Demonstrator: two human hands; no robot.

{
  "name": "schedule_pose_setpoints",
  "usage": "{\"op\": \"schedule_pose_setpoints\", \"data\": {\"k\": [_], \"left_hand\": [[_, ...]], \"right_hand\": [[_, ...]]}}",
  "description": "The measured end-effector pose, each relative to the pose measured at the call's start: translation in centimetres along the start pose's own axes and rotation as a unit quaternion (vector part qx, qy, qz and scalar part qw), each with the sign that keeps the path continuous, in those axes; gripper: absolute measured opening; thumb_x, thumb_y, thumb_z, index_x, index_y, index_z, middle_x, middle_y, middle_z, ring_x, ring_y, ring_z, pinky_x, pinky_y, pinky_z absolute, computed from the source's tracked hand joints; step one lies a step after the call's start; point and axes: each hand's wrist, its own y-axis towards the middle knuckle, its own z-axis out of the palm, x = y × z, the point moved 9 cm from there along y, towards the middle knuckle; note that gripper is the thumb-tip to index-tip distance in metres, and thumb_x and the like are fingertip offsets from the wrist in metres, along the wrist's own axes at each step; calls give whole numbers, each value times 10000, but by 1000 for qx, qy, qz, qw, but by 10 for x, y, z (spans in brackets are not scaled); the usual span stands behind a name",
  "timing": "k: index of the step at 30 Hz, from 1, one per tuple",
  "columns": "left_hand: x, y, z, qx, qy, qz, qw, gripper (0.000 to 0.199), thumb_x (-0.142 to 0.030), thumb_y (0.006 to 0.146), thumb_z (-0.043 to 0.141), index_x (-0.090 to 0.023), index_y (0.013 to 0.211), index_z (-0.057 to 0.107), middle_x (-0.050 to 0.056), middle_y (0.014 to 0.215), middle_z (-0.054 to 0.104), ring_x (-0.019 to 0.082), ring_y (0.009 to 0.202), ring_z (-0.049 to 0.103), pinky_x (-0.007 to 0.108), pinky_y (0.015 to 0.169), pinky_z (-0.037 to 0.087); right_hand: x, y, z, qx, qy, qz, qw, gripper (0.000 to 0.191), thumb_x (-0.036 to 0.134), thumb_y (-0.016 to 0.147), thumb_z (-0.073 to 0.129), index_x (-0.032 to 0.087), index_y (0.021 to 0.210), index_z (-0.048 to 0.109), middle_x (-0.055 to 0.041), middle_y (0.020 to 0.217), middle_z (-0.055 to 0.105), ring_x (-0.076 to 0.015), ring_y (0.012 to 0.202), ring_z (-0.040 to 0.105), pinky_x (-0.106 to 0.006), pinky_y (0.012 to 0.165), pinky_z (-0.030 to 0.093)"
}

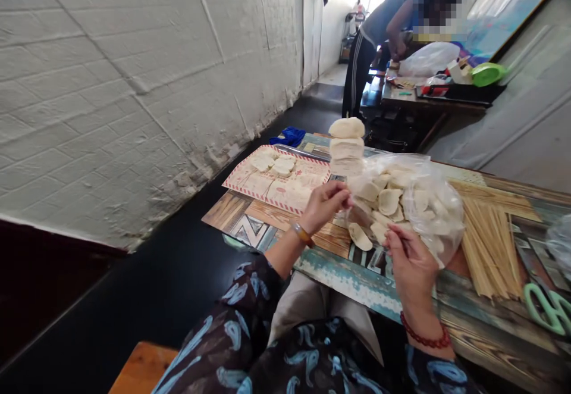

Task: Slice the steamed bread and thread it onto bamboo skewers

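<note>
A clear plastic bag (439, 203) full of pale flat oval pieces lies open on the wooden-patterned table (352, 284). My left hand (328, 203) pinches the bag's left edge, fingers closed. At the bag's near side, my right hand (410, 260) has its fingertips pressed together; what they hold is too small to make out. One oval piece (359, 237) lies at the bag's mouth, between my hands. Behind the bag rises a stack of pale pieces (347, 147). To the left, several pieces (273, 163) rest on a red-bordered tray (294, 194).
Thin wooden sticks (491, 251) lie right of the bag, with green-handled scissors (546, 307) beside them. A blue cloth (289, 137) sits behind the tray. A person (388, 19) bends over another cluttered table (439, 103) further back. A wall runs along the left.
</note>
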Motion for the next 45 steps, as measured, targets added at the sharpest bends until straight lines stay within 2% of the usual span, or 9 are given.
{"op": "schedule_pose_setpoints", "data": {"k": [3, 7, 10, 13, 19, 26, 31, 40, 45], "left_hand": [[-12, -12, -54, -68, 39, 0, 997, 273, -418, 805, 713, -163, 786, 619, 2, 670, 646, 88, 567, 535, 220, 542, 378], [-32, -17, -109, -155, 53, 37, 986, 240, -375, 776, 728, -165, 786, 613, -2, 663, 653, 96, 598, 578, 210, 543, 378], [-53, -10, -127, -192, 74, 71, 976, 228, -360, 770, 724, -166, 764, 605, -4, 657, 656, 91, 587, 579, 210, 546, 375], [-71, 4, -132, -212, 95, 98, 968, 243, -371, 758, 733, -169, 739, 600, -2, 641, 651, 91, 575, 575, 214, 544, 372], [-91, 33, -134, -242, 105, 139, 955, 242, -368, 730, 756, -171, 744, 615, 8, 627, 671, 98, 558, 574, 220, 528, 364], [-86, 38, -116, -216, 112, 155, 958, 167, -289, 737, 738, -165, 724, 627, 2, 619, 662, 99, 568, 570, 233, 581, 419], [-77, 34, -112, -216, 115, 148, 958, 173, -283, 728, 757, -162, 714, 634, -2, 620, 651, 104, 580, 575, 244, 620, 453], [-63, 24, -107, -232, 102, 127, 959, 199, -293, 719, 769, -166, 685, 619, -23, 626, 615, 98, 604, 562, 229, 613, 432], [-57, 21, -104, -244, 70, 109, 961, 198, -309, 713, 766, -167, 728, 628, -16, 650, 633, 118, 622, 589, 253, 639, 466]], "right_hand": [[32, -1, 31, 66, -2, -65, 996, 211, 362, 955, 637, 235, 1079, 751, -86, 966, 759, -210, 710, 703, -370, 682, 573], [70, -17, 103, 192, 7, -203, 960, 212, 290, 994, 552, 247, 1041, 754, -76, 936, 770, -219, 825, 725, -363, 765, 589], [75, -38, 155, 285, 6, -265, 921, 252, 256, 1013, 504, 235, 1058, 751, -83, 914, 761, -214, 836, 723, -344, 765, 585], [62, -50, 181, 319, -8, -273, 908, 252, 237, 1010, 498, 224, 1055, 746, -85, 917, 762, -216, 845, 725, -342, 769, 587], [45, -42, 182, 306, 15, -240, 921, 221, 239, 986, 540, 218, 1060, 747, -93, 991, 783, -228, 925, 737, -360, 823, 595], [53, 27, 155, 209, 84, -140, 964, 323, 323, 958, 581, 207, 1237, 694, -72, 966, 724, -185, 819, 698, -324, 746, 602], [68, 65, 141, 153, 142, -106, 972, 351, 375, 939, 615, 203, 1233, 698, -66, 1003, 728, -165, 784, 688, -312, 741, 597], [92, 65, 204, 200, 165, -86, 962, 235, 357, 911, 641, 189, 1058, 712, -77, 1017, 755, -157, 716, 690, -298, 683, 574], [90, 65, 215, 184, 156, -74, 968, 185, 354, 866, 710, 193, 955, 693, -64, 949, 749, -160, 702, 671, -294, 672, 550]]}}
